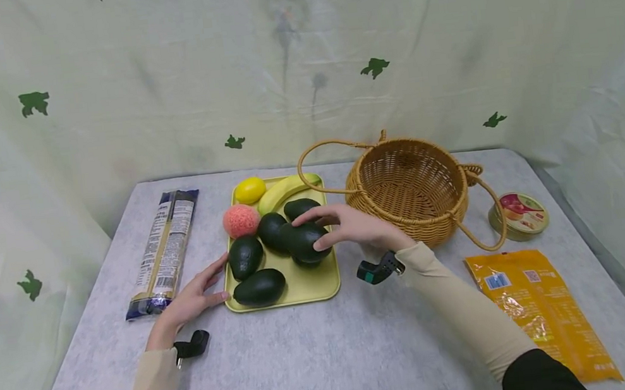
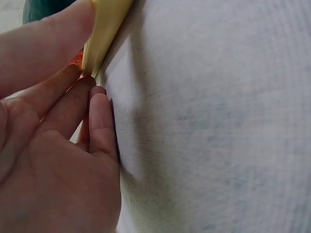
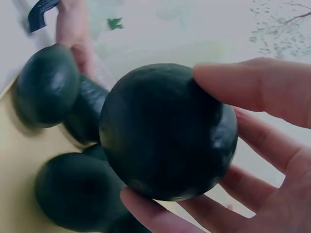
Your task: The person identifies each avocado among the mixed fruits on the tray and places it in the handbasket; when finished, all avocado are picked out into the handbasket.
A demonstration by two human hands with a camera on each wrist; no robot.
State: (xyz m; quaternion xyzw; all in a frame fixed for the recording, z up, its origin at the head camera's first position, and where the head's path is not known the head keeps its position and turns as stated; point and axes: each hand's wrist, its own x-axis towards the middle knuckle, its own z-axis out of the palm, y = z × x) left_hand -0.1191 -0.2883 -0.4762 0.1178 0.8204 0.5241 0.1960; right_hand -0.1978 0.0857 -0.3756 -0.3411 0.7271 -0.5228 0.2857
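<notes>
My right hand [image 1: 358, 225] grips a dark green avocado [image 3: 167, 133] between thumb and fingers, over the right part of a yellow tray [image 1: 322, 289]. Several more avocados [image 1: 259, 288] lie on the tray. At the tray's left edge, my left hand [image 1: 194, 296] rests with fairly straight fingers against the rim, as the left wrist view [image 2: 63, 141] also shows of the hand. A pink bumpy ball-shaped thing [image 1: 241, 220], a lemon [image 1: 250, 190] and a banana [image 1: 283, 191] lie toward the tray's far side. The held avocado partly hides those behind it.
A wicker basket [image 1: 364, 199] with looped handles stands right of the tray, one handle reaching over the tray's far corner. Farther right are a round tin [image 1: 519, 216] and an orange packet [image 1: 547, 310]. On the left lies a long blue-and-gold packet [image 1: 164, 252].
</notes>
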